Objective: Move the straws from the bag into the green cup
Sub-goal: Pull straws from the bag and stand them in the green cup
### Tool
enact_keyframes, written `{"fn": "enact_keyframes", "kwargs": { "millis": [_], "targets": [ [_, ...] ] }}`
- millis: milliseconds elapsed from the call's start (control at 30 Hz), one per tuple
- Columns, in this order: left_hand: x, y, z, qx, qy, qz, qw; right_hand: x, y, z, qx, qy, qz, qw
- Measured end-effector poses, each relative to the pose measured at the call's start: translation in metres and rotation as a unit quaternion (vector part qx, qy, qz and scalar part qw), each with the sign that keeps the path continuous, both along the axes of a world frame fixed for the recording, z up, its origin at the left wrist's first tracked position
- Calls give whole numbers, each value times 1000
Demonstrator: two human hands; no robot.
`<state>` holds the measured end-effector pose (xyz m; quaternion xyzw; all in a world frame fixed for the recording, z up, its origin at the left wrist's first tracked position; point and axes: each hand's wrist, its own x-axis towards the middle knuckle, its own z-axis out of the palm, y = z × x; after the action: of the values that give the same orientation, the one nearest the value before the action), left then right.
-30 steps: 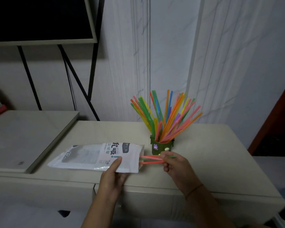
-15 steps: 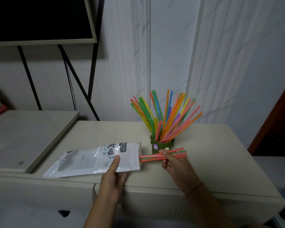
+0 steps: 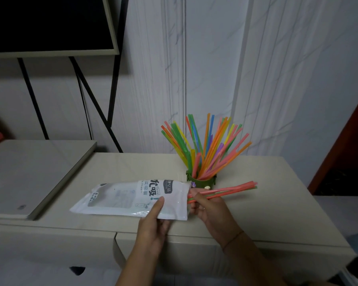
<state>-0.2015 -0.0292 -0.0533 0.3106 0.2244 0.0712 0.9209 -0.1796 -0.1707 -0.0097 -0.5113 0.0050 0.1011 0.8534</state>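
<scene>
Beige, matte cabinet top (image 3: 277, 213) under a pale marble-veined wall (image 3: 298, 79) — a dark framed screen (image 3: 46, 21) on black legs stands at the back left. The white printed bag (image 3: 122, 199) lies flat. The left hand (image 3: 153, 226) pinches its near edge, thumb on top. The right hand (image 3: 207, 209) pinches a few red and green straws (image 3: 234, 189) at the bag's mouth, just in front of the green cup (image 3: 203, 182) — already bristling with coloured straws.

green cup (image 3: 203, 181) base behind held straws (image 3: 236, 187), forearms (image 3: 139, 263) cropped below
</scene>
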Motion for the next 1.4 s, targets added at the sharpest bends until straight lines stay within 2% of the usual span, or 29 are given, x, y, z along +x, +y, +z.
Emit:
{"fn": "enact_keyframes", "kwargs": {
  "millis": [67, 233, 467, 633, 967, 1067, 1167, 1400],
  "targets": [
    [0, 4, 0, 1, 3, 10, 1000, 2, -6, 2, -26, 0, -17, 1000],
    [0, 18, 1, 9, 5, 32, 999, 12, -25, 9, -23, 21, -63, 998],
    [-2, -5, 4, 28, 10, 4, 1000, 6, -9, 8, -35, -16, -42, 998],
    [-2, 5, 7, -2, 17, 22, 1000, 10, -18, 13, -69, -36, -69, 995],
    [-3, 20, 15, -73, -13, 45, 996, 52, -65, 50, -137, -102, -203, 964],
    [-5, 18, 18, -90, -23, 37, 995, 61, -75, 55, -172, -129, -230, 949],
    [-6, 15, 21, -98, -30, 19, 995, 67, -73, 52, -259, -144, -233, 926],
    [-9, 6, 26, -95, -34, -6, 995, 73, -46, 33, -409, -136, -149, 890]
  ]
}}
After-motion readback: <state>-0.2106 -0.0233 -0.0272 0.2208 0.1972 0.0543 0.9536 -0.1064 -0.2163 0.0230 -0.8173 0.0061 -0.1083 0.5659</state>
